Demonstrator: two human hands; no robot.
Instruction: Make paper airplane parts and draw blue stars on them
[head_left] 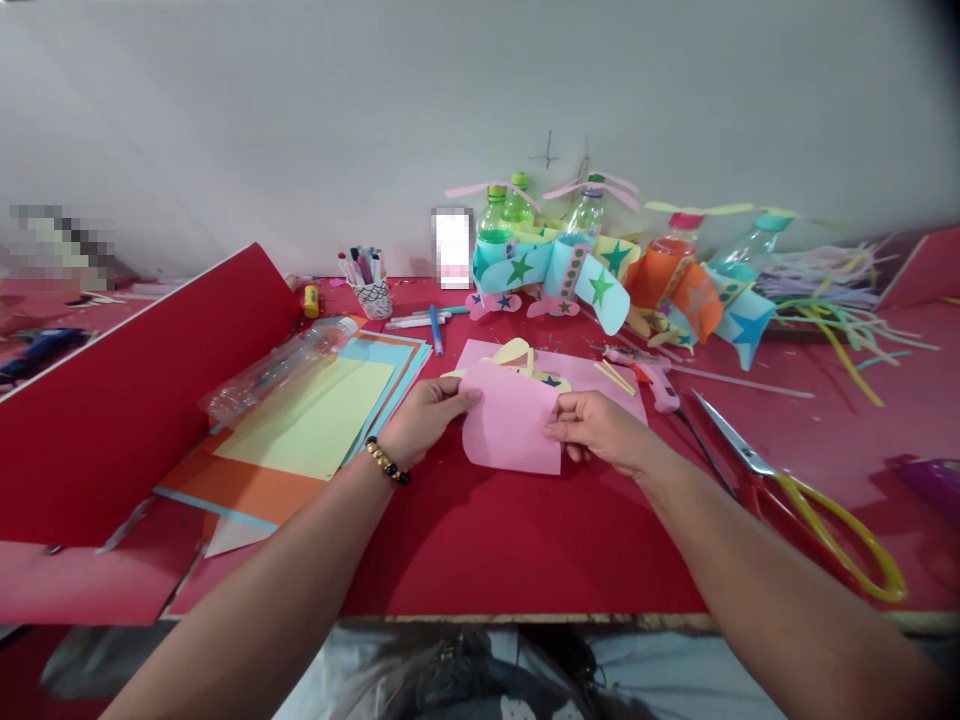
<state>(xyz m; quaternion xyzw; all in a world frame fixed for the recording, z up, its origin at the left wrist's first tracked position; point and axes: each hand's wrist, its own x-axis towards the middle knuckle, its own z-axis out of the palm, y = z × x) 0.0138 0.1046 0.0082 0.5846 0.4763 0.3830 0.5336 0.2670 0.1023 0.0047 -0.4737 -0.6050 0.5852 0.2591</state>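
A piece of pink paper [514,425] with a rounded left side is held up over the red table. My left hand [427,415] pinches its upper left edge between thumb and fingers. On the right edge, my right hand [592,428] grips the same sheet. Just behind it lie yellow paper cutouts [514,352] with dark star shapes, partly hidden, on a larger pink sheet [622,375]. Thin yellow strips [615,378] rest on that sheet. A pink glue gun [660,385] lies to the right of my right hand.
Yellow-handled scissors [806,500] lie at the right. Stacked coloured paper [315,420] and a clear plastic bottle [281,375] are at the left, beside an upright red board [150,400]. Decorated bottles [589,220], a pen cup [371,298] and markers [436,330] stand or lie behind.
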